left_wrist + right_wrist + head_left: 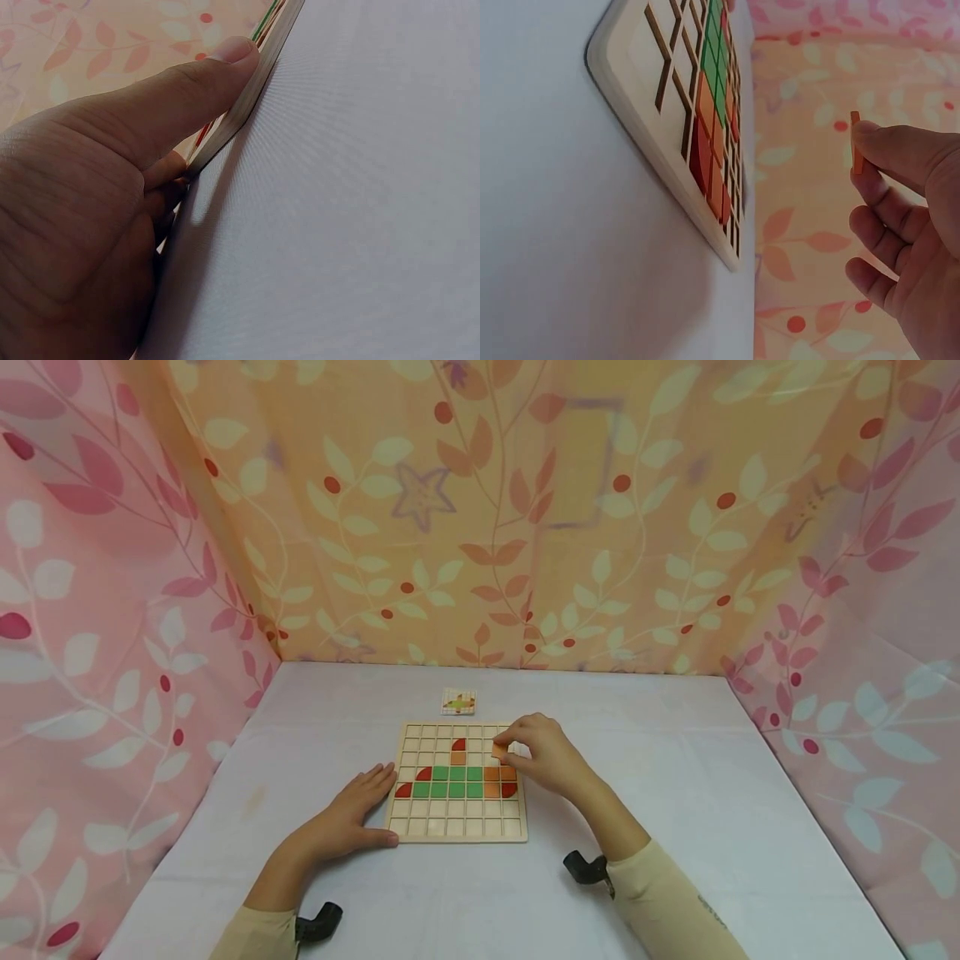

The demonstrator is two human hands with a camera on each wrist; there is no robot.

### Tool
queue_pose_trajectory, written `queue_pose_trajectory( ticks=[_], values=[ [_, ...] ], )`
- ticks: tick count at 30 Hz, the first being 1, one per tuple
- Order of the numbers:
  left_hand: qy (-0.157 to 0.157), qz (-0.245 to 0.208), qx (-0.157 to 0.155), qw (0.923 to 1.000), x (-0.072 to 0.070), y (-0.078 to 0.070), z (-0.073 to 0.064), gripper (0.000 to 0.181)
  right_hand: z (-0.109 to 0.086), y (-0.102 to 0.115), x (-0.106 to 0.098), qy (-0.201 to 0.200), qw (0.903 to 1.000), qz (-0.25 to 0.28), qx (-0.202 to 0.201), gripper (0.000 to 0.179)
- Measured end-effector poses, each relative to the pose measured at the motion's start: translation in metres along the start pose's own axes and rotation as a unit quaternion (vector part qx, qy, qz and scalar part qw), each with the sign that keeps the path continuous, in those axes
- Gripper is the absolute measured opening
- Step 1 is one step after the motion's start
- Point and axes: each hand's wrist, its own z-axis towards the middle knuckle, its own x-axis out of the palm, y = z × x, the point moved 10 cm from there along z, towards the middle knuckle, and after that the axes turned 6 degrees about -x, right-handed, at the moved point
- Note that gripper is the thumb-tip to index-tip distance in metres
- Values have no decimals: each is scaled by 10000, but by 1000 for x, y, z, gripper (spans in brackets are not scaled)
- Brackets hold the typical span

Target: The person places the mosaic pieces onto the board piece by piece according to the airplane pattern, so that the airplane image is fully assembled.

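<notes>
A wooden grid board (456,831) lies flat on the table, partly filled with green square tiles (457,789), orange square tiles (491,789) and red rounded-corner tiles (403,790). My right hand (551,752) is raised over the board's right side, pinching one orange tile (856,142) between thumb and forefinger; the right wrist view shows that tile edge-on, apart from the board. At the board's left edge rests my left hand (348,814), fingers extended. Its thumb (217,71) touches the board's side near the front corner.
Behind the board lies a small pattern card (458,702) with a coloured figure on a grid. White cloth (645,727) covers the table, and printed curtains (487,527) enclose the back and both sides. Each sleeve has a black wrist device (585,867) at its cuff.
</notes>
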Motion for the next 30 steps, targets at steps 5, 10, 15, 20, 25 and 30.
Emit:
queue_pose_trajectory(
  ticks=[5,10,15,20,25,30],
  values=[
    [8,-9,-3,10000,0,0,0,114,0,9,9,148,9999,47,-66,22],
    [6,-12,-34,10000,0,0,0,115,-1,15,18,214,9996,168,-83,23],
    [-1,-5,-81,10000,0,1,0,114,-2,26,28,201,9990,230,-318,19],
    [-12,-23,-145,9999,0,2,-1,114,-1,38,40,266,9978,178,-575,18],
    [-3,-11,-89,10000,0,1,-1,114,-2,43,53,442,9971,240,-575,21],
    [11,35,-42,10000,-1,0,-1,113,-3,46,61,488,9962,373,-617,21]
  ],
)
